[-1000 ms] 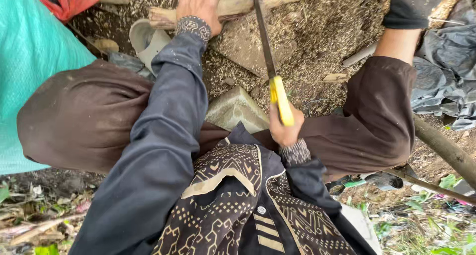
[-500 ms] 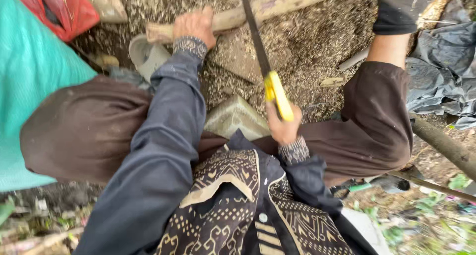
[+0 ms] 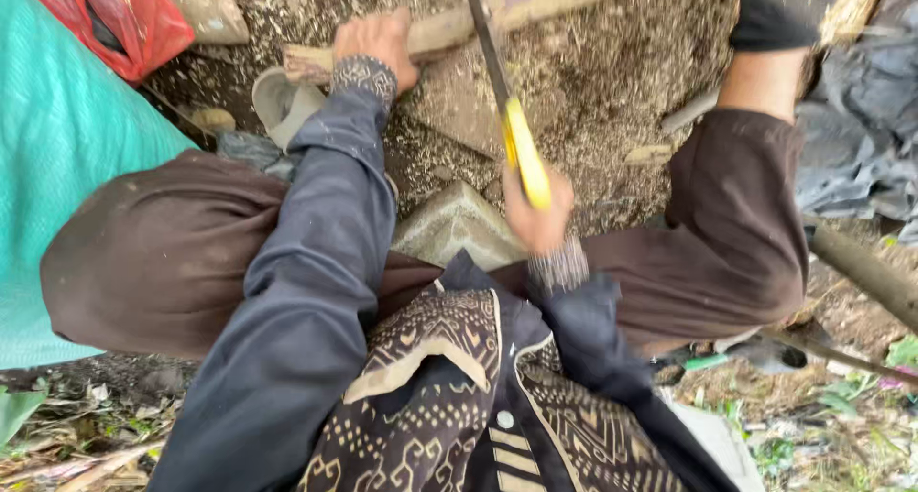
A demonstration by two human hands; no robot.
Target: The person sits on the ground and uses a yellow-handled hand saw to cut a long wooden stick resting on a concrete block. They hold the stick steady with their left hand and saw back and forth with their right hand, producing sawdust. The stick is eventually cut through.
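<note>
Outdoor daylight falls on sawdust-strewn ground (image 3: 612, 81), with a teal tarp (image 3: 57, 167) left and grey sheeting (image 3: 861, 129) right.

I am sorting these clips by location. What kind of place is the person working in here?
Probably an outdoor, makeshift woodworking spot. The bare ground is covered with sawdust, the right hand grips a yellow-handled saw across a wooden pole that the left hand steadies, and weeds and litter lie nearby.

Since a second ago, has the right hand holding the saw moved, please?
Cannot tell: the right hand sits just right of the grey stone, as before.
</note>
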